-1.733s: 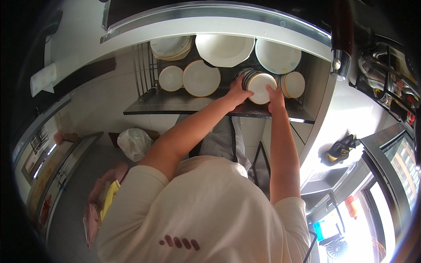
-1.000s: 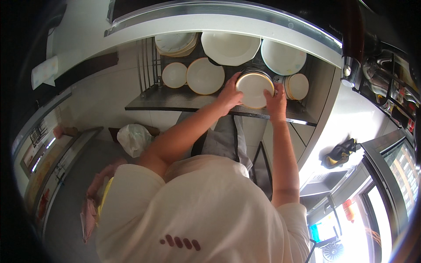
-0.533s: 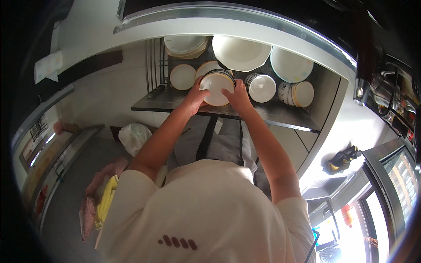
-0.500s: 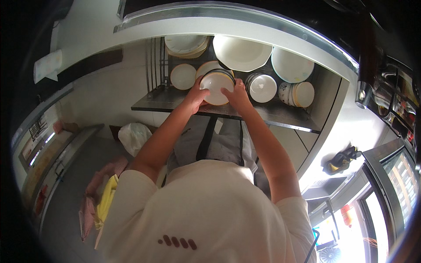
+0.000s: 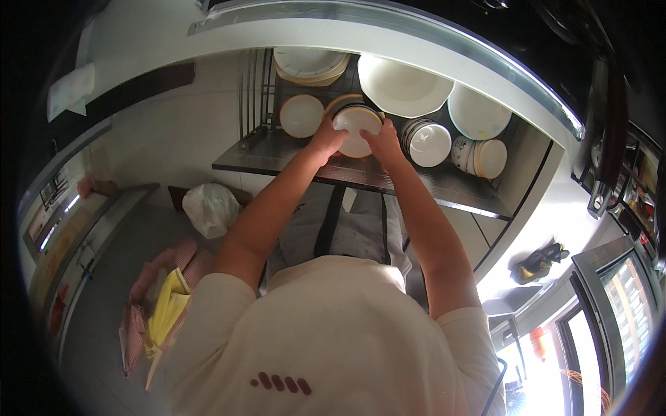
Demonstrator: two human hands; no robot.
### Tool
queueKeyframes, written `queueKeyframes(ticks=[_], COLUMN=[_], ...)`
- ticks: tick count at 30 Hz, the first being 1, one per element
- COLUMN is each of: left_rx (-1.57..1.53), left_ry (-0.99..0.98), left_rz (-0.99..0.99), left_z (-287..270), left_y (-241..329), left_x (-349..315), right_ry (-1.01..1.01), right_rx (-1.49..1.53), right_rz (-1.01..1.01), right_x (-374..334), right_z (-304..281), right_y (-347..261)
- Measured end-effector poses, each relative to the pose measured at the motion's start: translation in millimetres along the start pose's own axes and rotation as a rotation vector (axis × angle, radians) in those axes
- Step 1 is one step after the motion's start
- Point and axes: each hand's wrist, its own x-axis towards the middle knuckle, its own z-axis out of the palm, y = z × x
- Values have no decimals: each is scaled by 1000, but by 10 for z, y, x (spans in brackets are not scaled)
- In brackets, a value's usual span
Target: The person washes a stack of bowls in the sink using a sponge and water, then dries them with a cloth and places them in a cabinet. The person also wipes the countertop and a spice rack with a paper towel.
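Bowl stack [image 5: 357, 133] between two hands, near the middle of the shelf's front edge

Grasps the left side of the stack firmly with the left grip [image 5: 328, 141], thumb over the front rim; grasps the right side with the right grip [image 5: 386, 144], thumb likewise over the rim. Holds the stack tilted, white hollow toward the camera, yellow-brown rim around it, darker rims showing behind. Cannot tell about contact between the stack's base and the shelf [image 5: 267, 154].

Directly behind the stack, mostly covered, a larger yellow-rimmed dish [image 5: 339, 102]. Toward the shelf's left end, near the left grip but apart from it, a small yellow-rimmed bowl [image 5: 302, 116]. Just beside the right grip, on its right, a row of nested white bowls [image 5: 429, 145], tipped over. Toward the shelf's right end, a set of patterned bowls [image 5: 491, 159], also tipped. Farther from the front edge, left to right: stacked plates [image 5: 310, 62], a big angular white bowl [image 5: 406, 84], a round pale-blue-rimmed plate [image 5: 479, 112]. At the left end, a wire rack [image 5: 249, 100].
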Motion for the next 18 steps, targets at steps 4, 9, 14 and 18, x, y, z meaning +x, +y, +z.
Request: queueKeyframes(ticks=[4, 9, 14, 18], left_rx=[319, 569, 669, 750], left_ry=[127, 181, 184, 116], left_rz=[196, 307, 296, 563], left_z=[21, -71, -157, -135], left_y=[-124, -264, -212, -144], left_x=[-9, -39, -160, -408], right_ry=[63, 23, 17, -125], right_rx=[5, -5, -132, -307], right_rz=[-60, -54, -304, -509], right_x=[18, -5, -294, -1008], right_z=[15, -58, -296, -629], right_y=[76, 43, 112, -37])
